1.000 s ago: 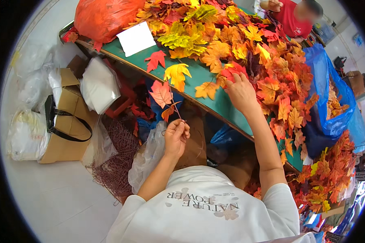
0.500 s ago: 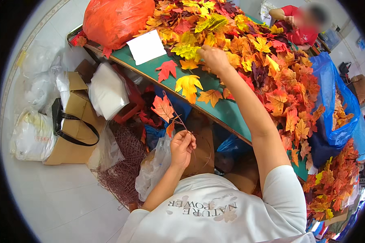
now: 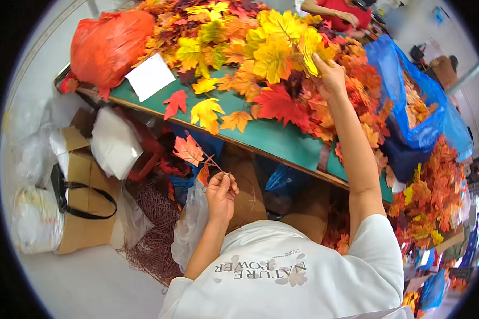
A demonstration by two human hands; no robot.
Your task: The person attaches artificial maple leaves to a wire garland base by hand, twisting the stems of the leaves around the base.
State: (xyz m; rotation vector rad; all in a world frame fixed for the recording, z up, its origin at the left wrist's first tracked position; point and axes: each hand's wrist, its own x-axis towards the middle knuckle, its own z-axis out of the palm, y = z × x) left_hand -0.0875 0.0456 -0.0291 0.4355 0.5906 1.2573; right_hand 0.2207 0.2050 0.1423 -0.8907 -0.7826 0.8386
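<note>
At centre, the left hand (image 3: 222, 192) pinches a stem (image 3: 212, 161) already bearing orange leaves (image 3: 189, 150); at upper right, the right hand (image 3: 331, 80) grips yellow leaves (image 3: 274, 57); many loose leaves (image 3: 285, 106) remain.

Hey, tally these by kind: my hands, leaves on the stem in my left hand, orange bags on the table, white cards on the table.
Hands: 2 (left hand, right hand)
Leaves: 2 (upper leaf, lower leaf)
Orange bag: 1
White card: 1
Total: 6
</note>
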